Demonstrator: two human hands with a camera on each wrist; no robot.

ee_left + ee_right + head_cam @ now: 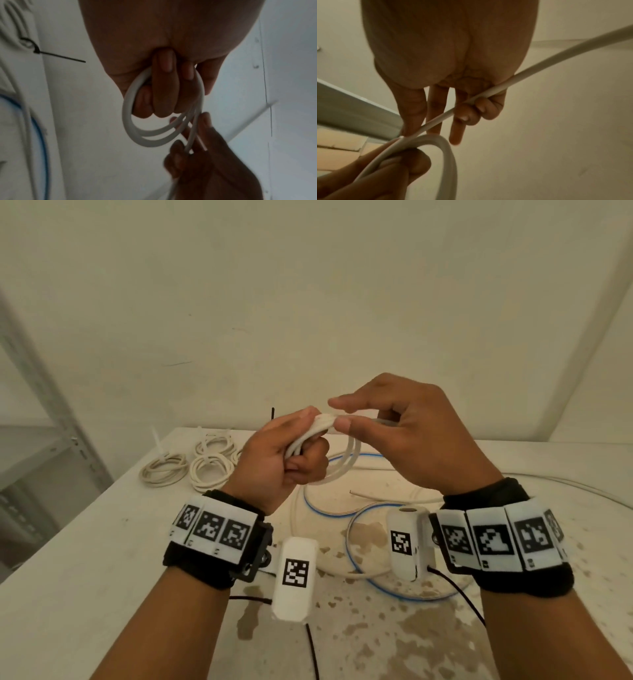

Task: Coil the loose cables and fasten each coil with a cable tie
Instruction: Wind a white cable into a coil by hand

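My left hand (301, 453) grips a small coil of white cable (344, 463) in a fist above the table, and the loops hang below the fingers (163, 88). My right hand (339, 413) is just right of it, thumb and forefinger straight at the top of the coil. In the right wrist view its ring and little fingers (476, 111) are curled round the free strand of the white cable (539, 67), which runs off to the right. The coil (137, 135) shows a few turns.
Three tied cable coils (209, 470) lie at the table's back left, with a white tie (156, 440) and a black tie (273, 414) sticking up. Loose white and blue-striped cable (318, 508) sprawls under my hands on the stained table (102, 542). A metal shelf (41, 405) stands left.
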